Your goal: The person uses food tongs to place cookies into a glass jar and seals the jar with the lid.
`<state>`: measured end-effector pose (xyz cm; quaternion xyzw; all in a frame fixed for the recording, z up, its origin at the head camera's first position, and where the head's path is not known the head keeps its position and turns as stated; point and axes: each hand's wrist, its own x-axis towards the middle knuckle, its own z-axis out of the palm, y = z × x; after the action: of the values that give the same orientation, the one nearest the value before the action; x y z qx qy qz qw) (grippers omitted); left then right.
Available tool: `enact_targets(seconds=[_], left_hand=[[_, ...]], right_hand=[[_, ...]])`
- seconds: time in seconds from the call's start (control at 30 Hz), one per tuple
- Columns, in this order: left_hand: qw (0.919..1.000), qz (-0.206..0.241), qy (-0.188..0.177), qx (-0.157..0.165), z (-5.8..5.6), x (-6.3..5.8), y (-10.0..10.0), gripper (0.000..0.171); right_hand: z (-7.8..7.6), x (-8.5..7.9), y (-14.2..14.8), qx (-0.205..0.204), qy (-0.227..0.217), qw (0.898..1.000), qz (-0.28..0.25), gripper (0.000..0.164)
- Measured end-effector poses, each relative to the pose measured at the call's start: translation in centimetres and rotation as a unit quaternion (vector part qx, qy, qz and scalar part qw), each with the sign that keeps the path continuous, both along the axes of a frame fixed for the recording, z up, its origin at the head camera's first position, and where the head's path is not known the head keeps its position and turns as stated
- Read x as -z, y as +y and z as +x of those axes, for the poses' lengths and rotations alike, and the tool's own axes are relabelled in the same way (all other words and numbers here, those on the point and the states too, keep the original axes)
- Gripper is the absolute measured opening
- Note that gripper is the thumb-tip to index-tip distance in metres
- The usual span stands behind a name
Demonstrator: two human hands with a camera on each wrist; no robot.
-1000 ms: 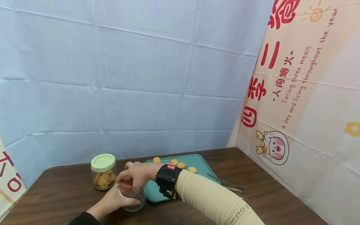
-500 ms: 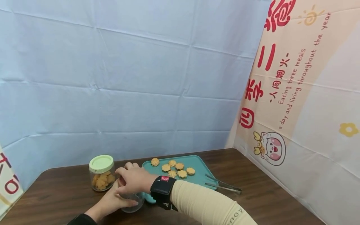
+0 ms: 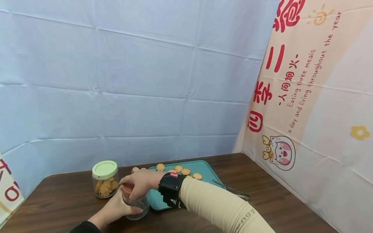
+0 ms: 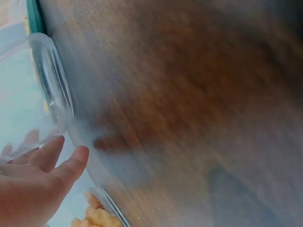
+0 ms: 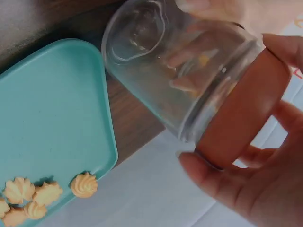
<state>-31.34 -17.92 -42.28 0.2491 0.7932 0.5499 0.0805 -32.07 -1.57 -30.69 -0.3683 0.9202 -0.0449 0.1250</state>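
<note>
A clear, see-through jar (image 3: pixel 139 211) stands on the table in front of the person. My left hand (image 3: pixel 118 205) grips its side, with the thumb reaching across the front. My right hand (image 3: pixel 142 182) holds the orange-brown lid (image 5: pixel 246 111) at the jar's mouth, fingers and thumb spread around its rim. In the right wrist view, no cookies show inside the jar's clear wall. Beside the left hand is a second jar (image 3: pixel 105 187), with a pale green lid (image 3: pixel 105 169) and cookies inside.
A teal tray (image 3: pixel 158 202) lies right of the clear jar, with several piped cookies (image 3: pixel 186 171) on it, partly behind my right forearm. Metal tongs (image 3: pixel 237 193) lean over its right edge. Blue cloth (image 3: pixel 145 97) hangs behind the table (image 3: pixel 58 200).
My right hand twisted over the lid, covering most of it, then turned back, so the lid shows again. The left hand keeps its grip on the jar. The head view shifted slightly.
</note>
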Motion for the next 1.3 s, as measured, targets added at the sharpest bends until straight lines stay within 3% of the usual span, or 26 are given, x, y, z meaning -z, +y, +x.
enact_targets(seconds=[0.07, 0.17, 0.27, 0.3, 0.37, 0.5, 0.63, 0.87, 1.3], left_hand=[[1.0, -0.002, -0.004, -0.003, -0.1, 0.0, 0.1, 0.093], [0.9994, 0.024, 0.007, 0.022, -0.5, 0.3, 0.0, 0.084], [0.9969, 0.057, 0.017, 0.053, -0.8, 0.5, -0.1, 0.075], [0.997, 0.056, 0.018, 0.05, -0.8, 0.5, -0.1, 0.076], [0.9978, 0.051, 0.017, 0.037, -0.7, 0.6, 0.0, 0.077], [0.999, 0.006, 0.004, -0.043, 0.0, 0.4, 0.2, 0.091], [0.9957, -0.02, 0.014, -0.09, 0.4, 0.2, 0.4, 0.095], [0.9948, -0.021, 0.026, -0.097, 0.6, 0.1, 0.6, 0.1], [0.9919, -0.038, 0.034, -0.116, 0.6, 0.1, 0.6, 0.095]], right_hand=[[-0.3, -0.3, 0.3, -0.018, -0.019, 1.0, -0.011, 0.062], [-0.8, -0.6, 0.8, -0.03, -0.029, 0.999, -0.035, 0.064], [-1.2, -0.7, 1.5, -0.024, -0.041, 0.996, -0.075, 0.065], [-1.4, -0.7, 1.9, -0.021, -0.045, 0.995, -0.091, 0.066], [-1.6, -0.7, 2.7, -0.012, -0.053, 0.991, -0.123, 0.068], [-1.9, -0.6, 4.5, 0.018, -0.054, 0.985, -0.163, 0.07], [-2.1, -0.6, 6.2, 0.05, -0.053, 0.982, -0.176, 0.071], [-2.5, -0.5, 8.2, 0.066, -0.05, 0.981, -0.174, 0.071], [-2.3, -0.9, 10.3, 0.089, -0.051, 0.98, -0.173, 0.071]])
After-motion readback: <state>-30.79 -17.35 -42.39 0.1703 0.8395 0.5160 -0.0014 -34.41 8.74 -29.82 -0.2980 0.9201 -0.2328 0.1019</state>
